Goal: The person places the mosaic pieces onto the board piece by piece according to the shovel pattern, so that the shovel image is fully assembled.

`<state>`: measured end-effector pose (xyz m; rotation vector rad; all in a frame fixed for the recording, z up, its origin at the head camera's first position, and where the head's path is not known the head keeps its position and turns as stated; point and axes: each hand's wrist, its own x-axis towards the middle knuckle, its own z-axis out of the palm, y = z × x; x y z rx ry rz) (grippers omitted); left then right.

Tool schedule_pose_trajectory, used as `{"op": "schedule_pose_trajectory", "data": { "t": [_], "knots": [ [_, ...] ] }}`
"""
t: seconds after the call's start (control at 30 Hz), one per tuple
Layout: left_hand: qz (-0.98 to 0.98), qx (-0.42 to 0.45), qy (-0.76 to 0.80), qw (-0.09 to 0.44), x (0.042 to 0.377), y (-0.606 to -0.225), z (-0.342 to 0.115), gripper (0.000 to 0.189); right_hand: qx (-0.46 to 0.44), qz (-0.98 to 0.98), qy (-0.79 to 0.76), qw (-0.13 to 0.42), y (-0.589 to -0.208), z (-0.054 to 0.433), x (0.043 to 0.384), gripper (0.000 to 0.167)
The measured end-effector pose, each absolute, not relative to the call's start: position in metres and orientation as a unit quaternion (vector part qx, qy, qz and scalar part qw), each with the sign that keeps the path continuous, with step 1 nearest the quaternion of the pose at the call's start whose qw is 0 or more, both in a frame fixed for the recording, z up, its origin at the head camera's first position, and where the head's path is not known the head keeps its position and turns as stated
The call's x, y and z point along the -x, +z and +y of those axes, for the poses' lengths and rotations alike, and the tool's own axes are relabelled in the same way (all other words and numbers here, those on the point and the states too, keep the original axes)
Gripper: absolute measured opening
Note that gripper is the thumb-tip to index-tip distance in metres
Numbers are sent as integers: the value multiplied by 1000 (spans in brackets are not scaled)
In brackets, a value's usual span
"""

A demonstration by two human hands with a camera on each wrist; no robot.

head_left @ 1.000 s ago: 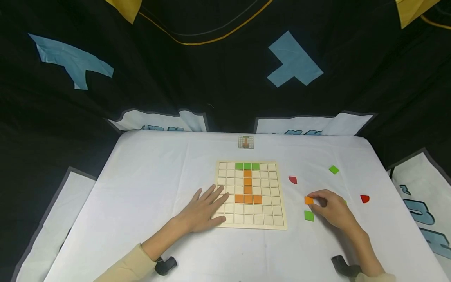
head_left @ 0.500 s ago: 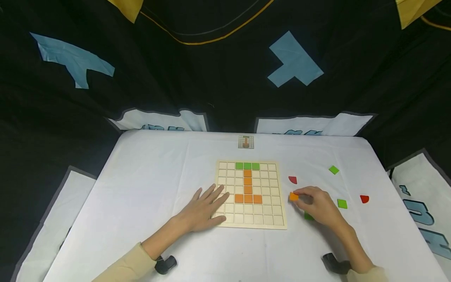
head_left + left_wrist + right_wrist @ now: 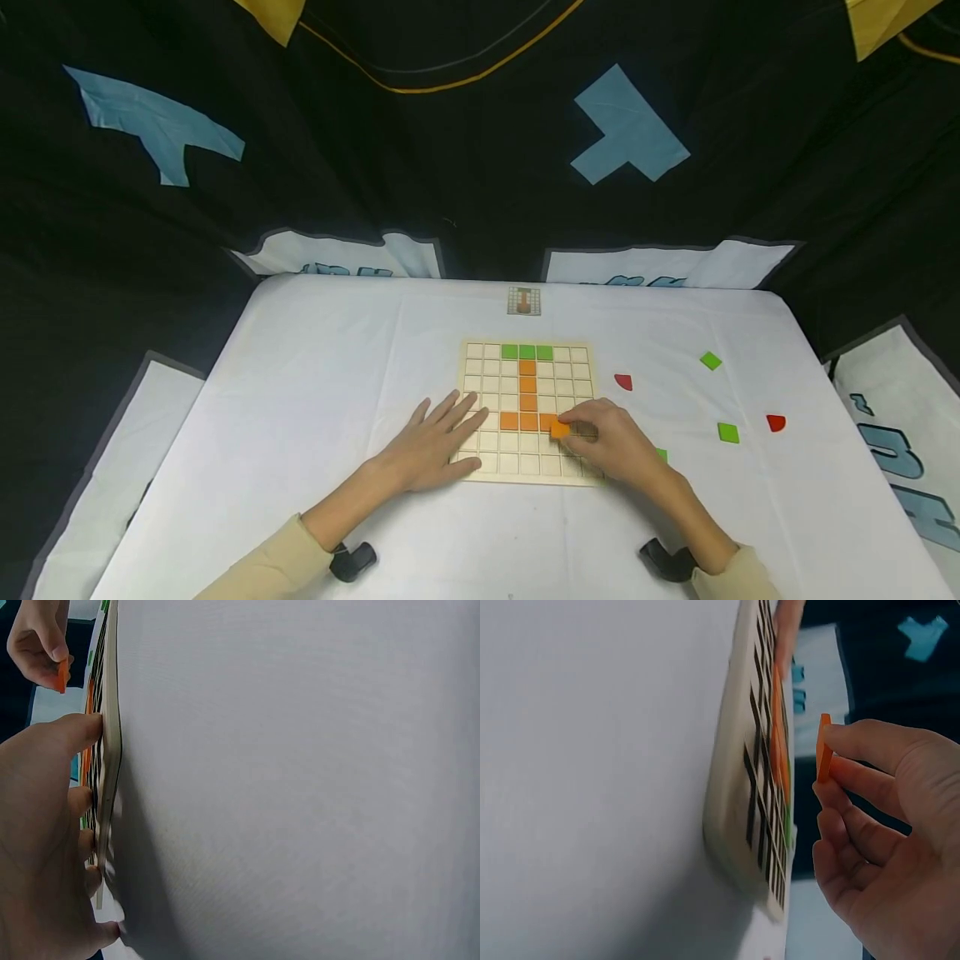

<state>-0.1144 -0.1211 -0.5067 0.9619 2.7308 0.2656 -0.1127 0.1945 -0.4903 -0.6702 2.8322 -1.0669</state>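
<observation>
1. The right hand (image 3: 611, 437) pinches an orange tile (image 3: 559, 429) above the grid board (image 3: 508, 464), at lower centre of the head frame.
2. The left hand (image 3: 426, 452), fingers (image 3: 467, 425) spread, rests on its left edge.

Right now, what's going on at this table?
A person's right hand pinches an orange tile above a grid board, while the left hand rests spread at its left side. Six orange tiles and three green tiles lie on the board. Loose green pieces and red pieces lie to the right; a small card lies beyond the board.
</observation>
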Motion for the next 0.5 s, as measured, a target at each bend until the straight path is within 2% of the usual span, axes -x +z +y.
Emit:
{"op": "schedule_pose_trajectory", "data": {
  "t": [0.17, 0.5],
  "knots": [
    [934, -328, 86, 117, 115, -507, -121, 71, 221, 913, -340, 37, -492, 177, 112, 25],
    [935, -324, 90, 116, 114, -505, -121, 71, 239, 923, -299, 35, -498, 161, 111, 23]
  ]
}}
